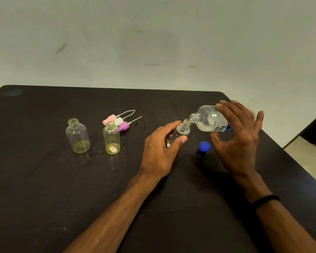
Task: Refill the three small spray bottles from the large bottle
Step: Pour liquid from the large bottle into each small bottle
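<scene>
Left hand point(160, 148) pinches clear small bottle point(181, 131); right hand point(239, 136) (fingers spread) grips tilted frosted large bottle point(210, 119)

A dark table point(44, 179) stands against a pale scuffed wall point(153, 42), with light floor point(306, 157) at right.

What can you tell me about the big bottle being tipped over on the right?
The large bottle is clear plastic with a white and blue printed label. Its cap is off; a blue cap lies on the dark table below. The right hand holds it tilted nearly sideways, above the table, threaded neck pointing left and down at the open mouth of a small bottle held by the left hand. Clear liquid lies along its lower side. Its base is hidden behind the hand.
</scene>
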### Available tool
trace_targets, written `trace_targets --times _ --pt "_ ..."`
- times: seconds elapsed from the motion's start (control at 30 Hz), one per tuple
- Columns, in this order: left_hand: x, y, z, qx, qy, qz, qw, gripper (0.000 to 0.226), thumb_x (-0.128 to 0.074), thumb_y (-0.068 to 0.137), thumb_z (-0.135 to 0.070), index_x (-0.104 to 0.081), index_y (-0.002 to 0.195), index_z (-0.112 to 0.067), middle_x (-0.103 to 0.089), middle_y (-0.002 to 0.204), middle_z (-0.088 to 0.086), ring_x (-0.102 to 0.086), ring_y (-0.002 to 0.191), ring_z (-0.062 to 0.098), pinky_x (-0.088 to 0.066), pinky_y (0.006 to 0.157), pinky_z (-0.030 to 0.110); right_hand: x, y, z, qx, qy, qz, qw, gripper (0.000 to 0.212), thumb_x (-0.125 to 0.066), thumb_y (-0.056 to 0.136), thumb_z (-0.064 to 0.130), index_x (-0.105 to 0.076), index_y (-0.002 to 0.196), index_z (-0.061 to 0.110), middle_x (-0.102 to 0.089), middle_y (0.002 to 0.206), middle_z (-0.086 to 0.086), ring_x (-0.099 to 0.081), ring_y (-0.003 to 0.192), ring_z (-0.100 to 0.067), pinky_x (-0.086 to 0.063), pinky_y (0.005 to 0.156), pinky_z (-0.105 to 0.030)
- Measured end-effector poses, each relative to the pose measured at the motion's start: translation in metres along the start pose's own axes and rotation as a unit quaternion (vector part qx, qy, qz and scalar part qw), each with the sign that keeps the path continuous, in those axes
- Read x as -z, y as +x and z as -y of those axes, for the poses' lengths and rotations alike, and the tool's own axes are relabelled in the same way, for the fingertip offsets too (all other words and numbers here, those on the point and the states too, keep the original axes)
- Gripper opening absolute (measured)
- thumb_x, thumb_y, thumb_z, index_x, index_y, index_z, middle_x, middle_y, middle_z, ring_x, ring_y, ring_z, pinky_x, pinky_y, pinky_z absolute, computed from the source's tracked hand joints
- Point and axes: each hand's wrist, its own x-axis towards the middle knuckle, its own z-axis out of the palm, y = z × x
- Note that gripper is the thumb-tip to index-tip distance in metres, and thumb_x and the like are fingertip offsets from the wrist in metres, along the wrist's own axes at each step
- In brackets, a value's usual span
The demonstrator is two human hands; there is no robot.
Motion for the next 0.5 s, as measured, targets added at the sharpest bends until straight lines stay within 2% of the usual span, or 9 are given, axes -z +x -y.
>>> trace_targets --times 0.17,0.33,0.5 --pt "0.0002 -0.0003 0.0002 0.000 0.001 0.000 1.000 0.050 -0.074 0.097 -0.033 -0.062 0.145 -0.025 -0.072 0.126 -0.010 -0.067 0.116 0.009 -0.057 0.099 0.031 0.0000 0.0002 -0.0003 -0.002 0.000 0.000 1.000 0.072 -0.086 0.077 0.001 -0.061 0.143 0.013 -0.058 0.150 -0.006 -0.043 0.148 -0.023 -0.007 0.122 -0.076" --pt "0.0007 -0.0005 -0.0001 0.003 0.007 0.003 1.000 0.051 -0.073 0.097 -0.034 -0.060 0.146 -0.026 -0.072 0.126 -0.010 -0.066 0.116 0.009 -0.056 0.100 0.028 -0.0009 0.0000 -0.0006 0.001 0.000 -0.001 1.000 0.074 -0.086 0.076 0.001 -0.059 0.143 0.016 -0.056 0.150 -0.001 -0.041 0.148 -0.018 -0.008 0.121 -0.077" --pt "0.0004 -0.0001 0.0006 0.001 0.004 0.003 1.000 0.050 -0.073 0.097 -0.033 -0.061 0.146 -0.025 -0.072 0.126 -0.009 -0.067 0.116 0.009 -0.057 0.100 0.032 -0.0002 0.0003 -0.0002 -0.001 -0.003 -0.002 1.000 0.071 -0.086 0.077 0.001 -0.061 0.142 0.014 -0.058 0.150 -0.005 -0.044 0.147 -0.023 -0.008 0.122 -0.076"
